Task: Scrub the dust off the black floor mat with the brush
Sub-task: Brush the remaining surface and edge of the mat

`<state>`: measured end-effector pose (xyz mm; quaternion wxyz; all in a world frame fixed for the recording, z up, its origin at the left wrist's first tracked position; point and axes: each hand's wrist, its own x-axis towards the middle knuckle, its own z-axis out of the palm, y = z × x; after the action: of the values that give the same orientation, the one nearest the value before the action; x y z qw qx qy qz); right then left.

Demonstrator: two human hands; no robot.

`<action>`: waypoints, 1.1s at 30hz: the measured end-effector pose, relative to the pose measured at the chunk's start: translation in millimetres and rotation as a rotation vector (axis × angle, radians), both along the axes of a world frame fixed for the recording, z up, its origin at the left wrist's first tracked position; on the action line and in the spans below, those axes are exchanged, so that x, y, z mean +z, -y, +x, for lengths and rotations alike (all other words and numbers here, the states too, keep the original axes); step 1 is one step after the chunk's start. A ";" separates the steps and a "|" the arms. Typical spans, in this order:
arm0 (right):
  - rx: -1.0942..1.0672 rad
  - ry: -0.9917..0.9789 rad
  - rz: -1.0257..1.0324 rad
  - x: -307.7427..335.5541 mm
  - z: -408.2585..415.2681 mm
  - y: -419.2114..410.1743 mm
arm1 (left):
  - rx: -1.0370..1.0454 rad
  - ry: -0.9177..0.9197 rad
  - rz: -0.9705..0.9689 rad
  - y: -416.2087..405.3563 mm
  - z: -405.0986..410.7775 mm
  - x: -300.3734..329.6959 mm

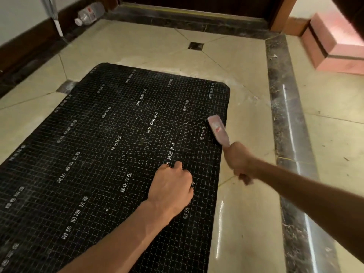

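A black floor mat (110, 154) with a white grid and white printed characters lies flat on the tiled floor, filling the left and middle of the view. My right hand (239, 162) grips the handle of a pink brush (217, 129); the brush head rests on the mat's right edge. My left hand (172, 187) rests on the mat a little left of the brush, knuckles up and fingers curled under, holding nothing that I can see. Pale dust specks show on the mat's surface.
Cream tiles (149, 44) surround the mat, with a dark marble strip (285, 119) running along the right. A clear plastic bottle (88, 13) lies at the far left wall. A pink box (334, 44) sits at the far right. A dark doorway threshold (187, 18) crosses the back.
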<state>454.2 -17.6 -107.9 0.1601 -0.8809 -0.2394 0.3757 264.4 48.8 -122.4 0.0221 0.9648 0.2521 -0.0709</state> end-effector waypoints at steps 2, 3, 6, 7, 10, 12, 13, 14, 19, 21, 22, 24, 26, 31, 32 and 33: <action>0.080 0.020 0.009 -11.3 -33.4 28.2 | -0.006 -0.019 -0.002 0.4 -1.6 3.7; 0.132 0.030 0.004 -18.5 -49.7 45.5 | -0.007 -0.030 -0.012 0.3 -2.6 5.0; 0.149 -0.015 0.018 -26.1 -98.2 93.5 | 0.012 -0.049 -0.048 -1.8 -4.7 6.7; 0.150 -0.016 0.016 -25.1 -109.4 102.5 | 0.018 -0.055 -0.057 -2.8 -4.8 6.9; 0.167 0.016 -0.004 -28.8 -100.5 104.5 | 0.011 -0.059 -0.067 -4.8 -5.3 6.0; 0.153 0.070 0.011 -31.8 -69.1 82.9 | 0.003 -0.062 -0.060 -5.3 -5.6 5.7; 0.105 0.095 0.038 -32.1 -49.0 67.3 | 0.001 -0.062 -0.053 -6.1 -5.4 6.0; 0.025 0.091 0.066 -31.1 -31.3 51.5 | 0.002 -0.066 -0.048 -6.3 -5.9 5.3; -0.229 -0.173 0.110 -14.8 -20.3 15.8 | 0.006 -0.092 -0.054 -8.2 -8.0 5.8; -0.144 -0.157 0.134 -19.4 -60.3 38.9 | -0.001 -0.089 -0.061 -11.0 -10.1 6.4; -0.106 -0.150 0.128 -21.6 -87.2 58.7 | -0.006 -0.094 -0.067 -13.1 -12.0 6.2; -0.131 -0.222 0.098 -25.9 -139.9 101.1 | -0.025 -0.113 -0.082 -15.5 -15.2 5.4; -0.097 -0.236 0.038 -25.4 -171.0 123.0 | -0.054 -0.146 -0.099 -12.3 -18.7 4.8; -0.172 -0.207 0.137 -26.0 -133.7 82.4 | -0.105 -0.187 -0.082 -1.9 -27.6 5.4; -0.229 -0.194 0.170 -25.5 -117.1 66.6 | -0.101 -0.168 -0.097 -1.8 -29.4 6.3; -0.289 -0.191 0.195 -24.4 -103.5 51.0 | -0.094 -0.151 -0.115 -2.3 -30.5 6.6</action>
<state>350.7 -68.6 -132.4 0.3187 -0.8467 -0.1295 0.4059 233.8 51.1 -115.8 0.0553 0.9646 0.2032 -0.1587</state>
